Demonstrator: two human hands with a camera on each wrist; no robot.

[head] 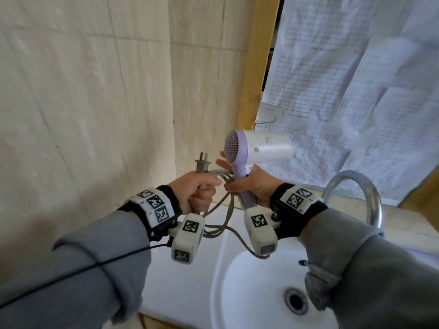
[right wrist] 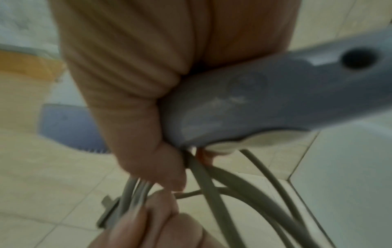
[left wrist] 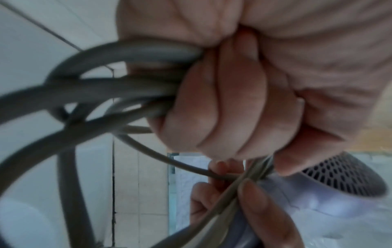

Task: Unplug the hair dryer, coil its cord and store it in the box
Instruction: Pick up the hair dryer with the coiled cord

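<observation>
Hair dryer (head: 259,146) is held upright above the white sink (head: 237,281), its lilac handle gripped in the right hand (head: 251,186), nozzle pointing right toward the papered window (head: 356,79). Beside it, touching fingertip to fingertip, the left hand (head: 197,188) is fisted around several loops of the grey cord (head: 223,222), with the plug (head: 202,163) standing prongs-up above its thumb. Right thumb and forefinger also pinch cord strands against the handle. Loops hang free below both hands, above the sink rim. A curved metal faucet (head: 361,193) rises just right of the right wrist. Tiled wall (head: 95,91) stands beyond the left hand.
</observation>
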